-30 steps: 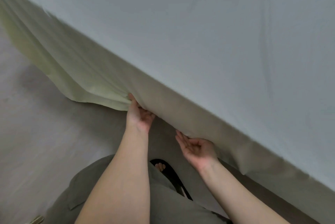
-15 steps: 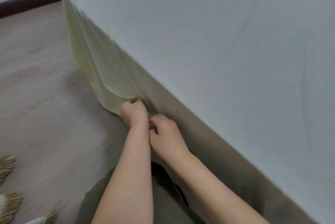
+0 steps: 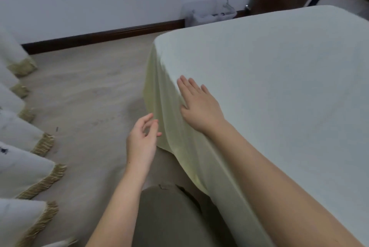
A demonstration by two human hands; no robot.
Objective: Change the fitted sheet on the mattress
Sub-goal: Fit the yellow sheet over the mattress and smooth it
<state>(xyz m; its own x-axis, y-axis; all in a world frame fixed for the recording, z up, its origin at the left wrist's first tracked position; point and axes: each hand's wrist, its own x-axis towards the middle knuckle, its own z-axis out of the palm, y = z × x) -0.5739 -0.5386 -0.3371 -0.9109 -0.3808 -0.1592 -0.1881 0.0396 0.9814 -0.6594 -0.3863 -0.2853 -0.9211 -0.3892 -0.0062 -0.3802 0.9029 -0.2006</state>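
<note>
Sheet (image 3: 259, 87) covers the mattress completely, so you see none of it. Bed runs off the right edge, and the side drape off the bottom. Your right hand (image 3: 201, 107) lies palm-down, palm hidden. Fringed cushions (image 3: 20, 172) are cut by the left edge. Bin (image 3: 207, 14) at the wall is too blurred to read its contents.

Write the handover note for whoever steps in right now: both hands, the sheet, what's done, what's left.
Left hand: open, in the air beside the hanging cloth, holds nothing.
Right hand: flat, rests on the sheet at the top edge near the corner.
Sheet: spread smooth over the whole top, so the mattress itself is hidden. Its near side hangs loose in folds.
Done: sheet laid over the top.
Left: probably pull the near side and corner under the mattress. The other sides are out of view, so check them.
</note>
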